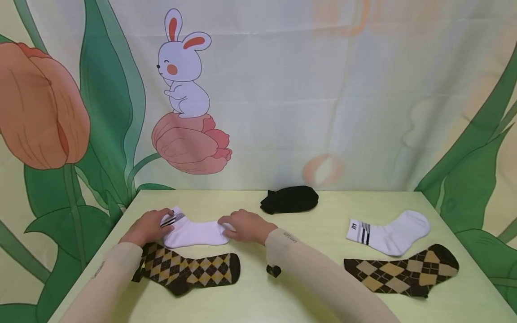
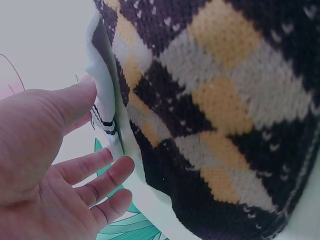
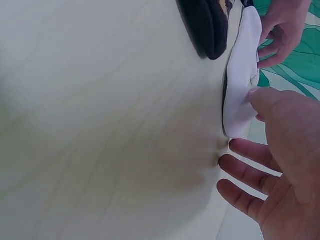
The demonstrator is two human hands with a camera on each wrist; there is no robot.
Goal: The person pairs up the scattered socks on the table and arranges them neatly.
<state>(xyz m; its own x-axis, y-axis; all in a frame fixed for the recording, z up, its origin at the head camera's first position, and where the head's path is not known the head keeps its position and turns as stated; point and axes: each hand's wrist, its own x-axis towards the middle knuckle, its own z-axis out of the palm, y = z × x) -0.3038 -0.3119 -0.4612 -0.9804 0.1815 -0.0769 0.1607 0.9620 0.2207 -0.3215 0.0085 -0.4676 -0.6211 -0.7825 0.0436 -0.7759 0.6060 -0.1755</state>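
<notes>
A white ankle sock with dark stripes at its cuff lies flat at the table's left, toe to the right. My left hand pinches its cuff; in the left wrist view the thumb presses on the cuff's edge and the other fingers spread loosely. At the toe end, my right hand pinches the white fabric between thumb and index finger, the index partly hidden behind the sock. Just in front lies a brown and yellow argyle sock, its cuff partly covered by the left wrist.
A second white striped sock lies at the right, with another argyle sock in front of it. Black socks lie at the table's back edge. Behind the pale table hangs a printed curtain.
</notes>
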